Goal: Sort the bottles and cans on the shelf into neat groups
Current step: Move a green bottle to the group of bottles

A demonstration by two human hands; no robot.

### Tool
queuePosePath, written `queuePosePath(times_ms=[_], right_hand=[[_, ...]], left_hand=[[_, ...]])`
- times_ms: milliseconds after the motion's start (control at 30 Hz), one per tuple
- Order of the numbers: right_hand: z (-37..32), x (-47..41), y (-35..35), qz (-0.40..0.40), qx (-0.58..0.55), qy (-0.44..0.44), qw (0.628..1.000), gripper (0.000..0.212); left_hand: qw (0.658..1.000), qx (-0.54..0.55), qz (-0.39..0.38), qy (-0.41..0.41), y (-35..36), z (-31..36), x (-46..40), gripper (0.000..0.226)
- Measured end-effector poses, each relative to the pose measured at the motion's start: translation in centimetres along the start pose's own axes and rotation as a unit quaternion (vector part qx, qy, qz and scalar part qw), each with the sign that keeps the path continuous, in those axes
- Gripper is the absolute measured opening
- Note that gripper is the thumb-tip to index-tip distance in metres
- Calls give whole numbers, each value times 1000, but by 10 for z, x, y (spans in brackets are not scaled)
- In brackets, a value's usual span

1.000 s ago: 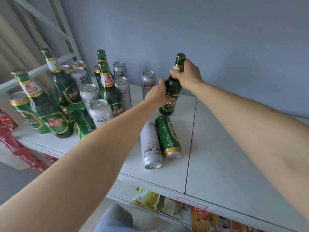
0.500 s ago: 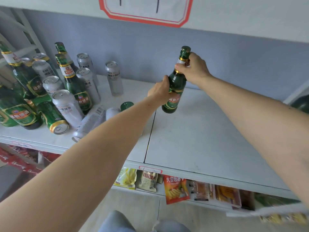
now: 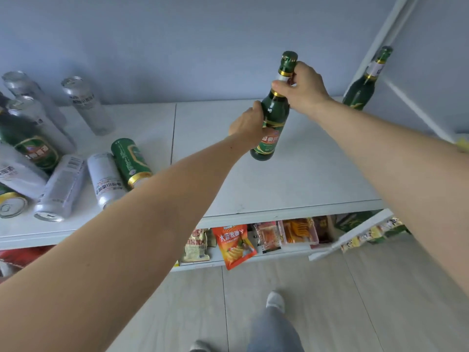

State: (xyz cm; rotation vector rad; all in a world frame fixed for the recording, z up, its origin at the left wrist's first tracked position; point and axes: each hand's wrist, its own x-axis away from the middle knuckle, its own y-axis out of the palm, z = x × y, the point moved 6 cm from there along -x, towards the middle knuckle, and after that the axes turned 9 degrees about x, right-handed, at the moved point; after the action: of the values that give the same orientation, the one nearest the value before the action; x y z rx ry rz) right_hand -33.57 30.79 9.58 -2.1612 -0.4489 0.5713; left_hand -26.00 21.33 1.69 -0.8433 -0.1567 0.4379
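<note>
Two hands carry one green bottle [image 3: 272,118] above the bare right half of the shelf [image 3: 291,184]: your left hand [image 3: 247,128] wraps the body, your right hand [image 3: 302,88] pinches the neck, and the base looks clear of the surface. You have barely begun, I judge; only one other green bottle [image 3: 363,85] stands at the far right, partly behind the white upright. Left of the seam the mix is unsorted: silver cans [image 3: 87,105] upright at the back, a green can [image 3: 130,161] and silver ones lying on their sides. Your forearm covers part of that heap, the frame edge cuts more, and labels are too blurred to read
</note>
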Motion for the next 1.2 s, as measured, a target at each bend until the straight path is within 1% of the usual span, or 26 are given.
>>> queuePosePath(times_ms=[233,333,467,600,767,967,1200], right_hand=[[80,-27,-60,-1,16,-1,1000,40],[110,-50,-78,-8,36,-15,999,38],[144,-82,-85,-7,47,-34,998,39],[169,-112,-80,-8,44,-40,998,39],[187,-143,-66,5,44,-38,998,40],[200,-166,-45,-10,34,-34,999,38],[203,-173,-34,-19,26,-31,999,38]], left_hand=[[999,41,-2,20,66,74,-41,53],[997,81,5,18,93,100,-66,53],[988,149,32,23,123,119,-101,54],[976,209,43,34,142,120,-132,59],[970,238,19,44,157,113,-165,66],[973,228,19,27,167,98,-188,65],[980,200,10,22,168,88,-196,62]])
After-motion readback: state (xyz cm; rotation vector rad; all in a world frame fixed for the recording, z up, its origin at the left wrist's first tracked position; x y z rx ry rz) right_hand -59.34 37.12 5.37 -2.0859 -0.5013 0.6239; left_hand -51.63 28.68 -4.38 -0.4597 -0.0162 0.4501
